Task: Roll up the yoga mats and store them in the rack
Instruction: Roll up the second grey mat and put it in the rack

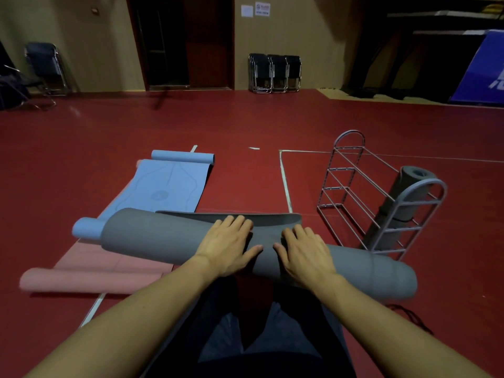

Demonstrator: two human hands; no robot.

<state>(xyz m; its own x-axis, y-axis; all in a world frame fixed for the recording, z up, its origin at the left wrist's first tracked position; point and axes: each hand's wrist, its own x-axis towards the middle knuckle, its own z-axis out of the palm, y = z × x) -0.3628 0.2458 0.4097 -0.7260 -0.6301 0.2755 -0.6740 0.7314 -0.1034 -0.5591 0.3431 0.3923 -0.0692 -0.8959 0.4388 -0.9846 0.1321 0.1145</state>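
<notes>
A thick grey yoga mat (163, 236) lies rolled across the red floor in front of me, with a short flap still flat beyond it. My left hand (229, 245) and my right hand (305, 252) press flat on top of the roll near its middle, fingers straight. A blue mat (163, 186) lies partly unrolled at the left, curled at both ends. A pink mat (90, 271) lies partly rolled at the near left. The lilac wire rack (381, 203) stands at the right with one grey rolled mat (406, 197) upright in it.
White line markings (285, 178) cross the floor between the mats and the rack. Stacked folding chairs (274, 73) stand against the far wall, more chairs (46, 69) at the far left. A blue panel (482, 66) leans at the far right. My knees are below the roll.
</notes>
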